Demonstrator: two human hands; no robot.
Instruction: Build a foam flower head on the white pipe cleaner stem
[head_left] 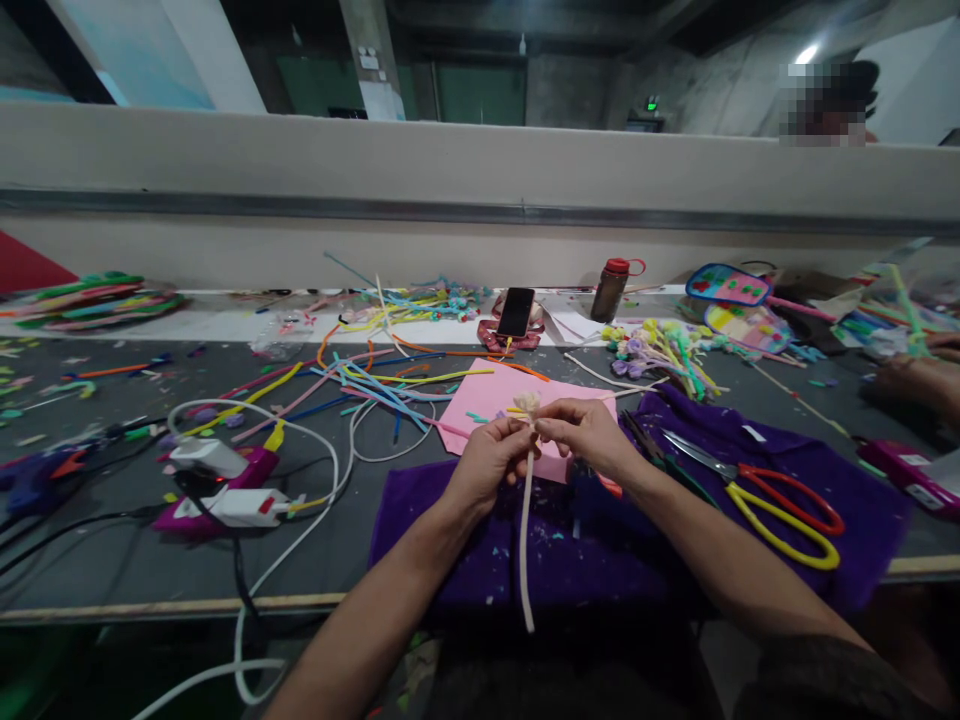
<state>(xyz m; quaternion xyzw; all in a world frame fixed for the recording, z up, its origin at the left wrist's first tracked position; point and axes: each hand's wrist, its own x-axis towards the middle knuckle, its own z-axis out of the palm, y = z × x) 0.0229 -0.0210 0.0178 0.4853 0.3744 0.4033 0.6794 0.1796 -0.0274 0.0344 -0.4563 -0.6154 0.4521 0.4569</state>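
Single head-worn cam, looking forward and down from close above the surface, both hands near frame centre, far wall across the top, no second view.

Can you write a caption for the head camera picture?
Left hand and right hand pinch a cream pipe-cleaner flower above purple cloth, scissors nearby.

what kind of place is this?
Probably a craft workshop bench: loose pipe cleaners strewn over the grey table, scissors on a purple cloth, and both hands, left hand and right hand, holding a cream pipe-cleaner flower.
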